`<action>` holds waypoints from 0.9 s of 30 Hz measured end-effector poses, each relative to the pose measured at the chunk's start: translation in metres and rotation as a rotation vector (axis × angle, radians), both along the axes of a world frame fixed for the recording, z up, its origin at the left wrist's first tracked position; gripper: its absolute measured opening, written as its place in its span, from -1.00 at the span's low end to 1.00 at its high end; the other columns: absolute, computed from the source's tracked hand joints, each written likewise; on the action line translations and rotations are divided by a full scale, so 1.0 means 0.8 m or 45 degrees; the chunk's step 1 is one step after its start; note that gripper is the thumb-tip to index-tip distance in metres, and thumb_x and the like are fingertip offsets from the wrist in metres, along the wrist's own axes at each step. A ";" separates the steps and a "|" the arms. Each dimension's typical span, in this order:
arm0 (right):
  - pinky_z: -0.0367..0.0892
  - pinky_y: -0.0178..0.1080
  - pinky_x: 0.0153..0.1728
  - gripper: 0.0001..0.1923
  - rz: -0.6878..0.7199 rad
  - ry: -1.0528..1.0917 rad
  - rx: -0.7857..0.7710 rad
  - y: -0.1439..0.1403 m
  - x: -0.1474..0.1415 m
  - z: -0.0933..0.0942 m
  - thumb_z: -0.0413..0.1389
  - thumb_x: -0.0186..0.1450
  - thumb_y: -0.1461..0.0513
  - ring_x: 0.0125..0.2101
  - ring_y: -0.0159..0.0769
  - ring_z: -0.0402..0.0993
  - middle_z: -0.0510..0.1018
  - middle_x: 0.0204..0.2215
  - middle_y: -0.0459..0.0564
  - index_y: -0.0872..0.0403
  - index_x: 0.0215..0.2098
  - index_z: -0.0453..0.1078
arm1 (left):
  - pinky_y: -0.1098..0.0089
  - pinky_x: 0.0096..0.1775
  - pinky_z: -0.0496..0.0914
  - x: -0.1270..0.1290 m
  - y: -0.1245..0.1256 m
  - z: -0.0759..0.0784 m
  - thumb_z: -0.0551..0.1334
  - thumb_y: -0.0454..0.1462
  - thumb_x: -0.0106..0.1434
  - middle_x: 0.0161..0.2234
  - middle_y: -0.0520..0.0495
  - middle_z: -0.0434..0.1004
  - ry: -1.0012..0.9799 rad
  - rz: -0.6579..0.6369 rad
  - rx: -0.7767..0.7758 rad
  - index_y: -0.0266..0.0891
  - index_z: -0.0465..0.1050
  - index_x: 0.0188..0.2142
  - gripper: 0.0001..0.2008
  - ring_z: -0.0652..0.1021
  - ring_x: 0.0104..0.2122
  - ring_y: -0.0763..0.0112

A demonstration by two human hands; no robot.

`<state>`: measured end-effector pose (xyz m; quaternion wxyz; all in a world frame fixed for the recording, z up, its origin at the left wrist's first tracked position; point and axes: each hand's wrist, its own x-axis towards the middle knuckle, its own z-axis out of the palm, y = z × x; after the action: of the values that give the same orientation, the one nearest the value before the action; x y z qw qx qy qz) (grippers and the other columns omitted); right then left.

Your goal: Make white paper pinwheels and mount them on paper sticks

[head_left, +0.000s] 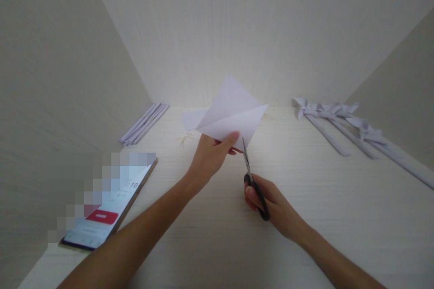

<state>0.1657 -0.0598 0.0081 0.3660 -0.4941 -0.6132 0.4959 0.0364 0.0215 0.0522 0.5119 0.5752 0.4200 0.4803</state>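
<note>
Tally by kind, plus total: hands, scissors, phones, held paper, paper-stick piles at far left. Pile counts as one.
Hands: 2 (left hand, right hand)
Scissors: 1
Phone: 1
Held paper: 1
Pile of paper sticks: 1
Total: 6

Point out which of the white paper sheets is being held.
The creased sheet in the left hand, with the scissors at its lower edge; the other sheet lies on the table, partly hidden behind it.

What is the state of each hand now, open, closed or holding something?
Left hand: closed, holding the white paper.
Right hand: closed, holding the black-handled scissors.
</note>
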 end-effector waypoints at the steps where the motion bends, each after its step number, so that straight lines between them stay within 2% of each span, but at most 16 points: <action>1: -0.01 -0.36 -0.64 -0.61 -0.001 -0.006 0.002 0.000 0.000 0.000 -0.09 0.15 -0.05 -0.63 -0.48 0.05 0.17 -0.67 -0.16 0.09 -0.59 0.08 | 0.53 -0.56 0.37 0.000 0.000 0.000 0.18 -0.17 0.01 -0.45 -0.10 0.49 0.001 0.004 -0.002 -0.35 0.35 -0.38 -0.74 0.50 -0.56 0.45; 27: -0.06 -0.38 -0.65 -0.63 0.007 -0.019 -0.037 0.000 0.000 -0.008 -0.10 0.17 -0.02 -0.63 -0.49 -0.02 0.09 -0.66 -0.19 0.08 -0.57 0.04 | 0.52 -0.57 0.37 0.001 0.000 0.003 0.19 -0.18 0.00 -0.48 -0.07 0.48 0.005 0.011 -0.008 -0.34 0.34 -0.38 -0.75 0.49 -0.58 0.45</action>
<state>0.1659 -0.0594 0.0019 0.3527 -0.5013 -0.6101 0.5021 0.0369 0.0218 0.0545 0.5107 0.5727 0.4250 0.4803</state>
